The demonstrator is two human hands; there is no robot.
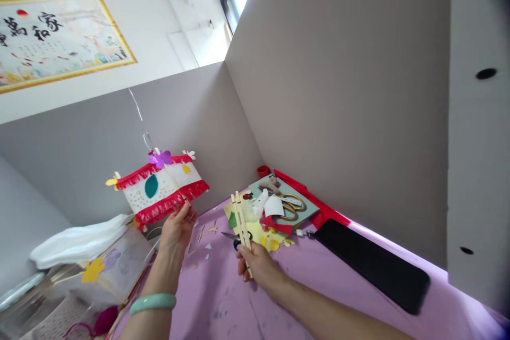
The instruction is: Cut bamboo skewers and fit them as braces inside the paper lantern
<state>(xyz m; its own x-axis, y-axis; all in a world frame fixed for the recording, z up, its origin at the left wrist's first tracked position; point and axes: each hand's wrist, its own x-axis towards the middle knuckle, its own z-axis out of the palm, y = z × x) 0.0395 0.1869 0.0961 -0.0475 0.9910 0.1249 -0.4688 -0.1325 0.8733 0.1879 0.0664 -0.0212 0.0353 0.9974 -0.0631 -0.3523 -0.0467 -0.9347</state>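
Observation:
A white paper lantern (162,186) with red fringe, a green oval and a purple flower hangs from a thin wire at the left. My left hand (178,224), with a pale green bangle on the wrist, has its fingertips on the lantern's lower red fringe. Two pale wooden sticks (240,218) stand up side by side in my right hand (257,265), whose fingers are closed round their lower part. Small scissors (231,236) with dark handles lie just behind these sticks on the pink table.
Gold-handled scissors (294,206), paper scraps and red material (295,185) lie on a board at the back. A long black object (372,265) rests at the right. White cloth (82,241) and a yellow flower (93,270) are at the left. Grey panels (338,90) enclose the table.

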